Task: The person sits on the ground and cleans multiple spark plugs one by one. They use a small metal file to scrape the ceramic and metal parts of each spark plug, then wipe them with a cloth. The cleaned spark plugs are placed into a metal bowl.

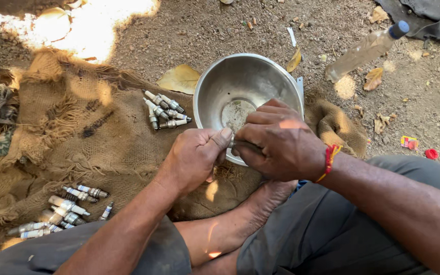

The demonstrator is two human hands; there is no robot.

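My left hand (195, 155) and my right hand (276, 140) meet over the near rim of a metal bowl (230, 81). Both are closed around one small metal part, likely a spark plug (232, 142), of which only a sliver shows between the thumbs. A red thread band circles my right wrist. Several spark plugs (164, 110) lie in a small heap on the burlap just left of the bowl. A second heap of spark plugs (62, 211) lies on the burlap near my left knee.
Burlap sacking (77, 132) covers the dirt ground. A plastic bottle with a blue cap (365, 50) lies at the upper right. Dry leaves (180, 79) and small litter are scattered about. My bare foot (271, 196) rests under the bowl.
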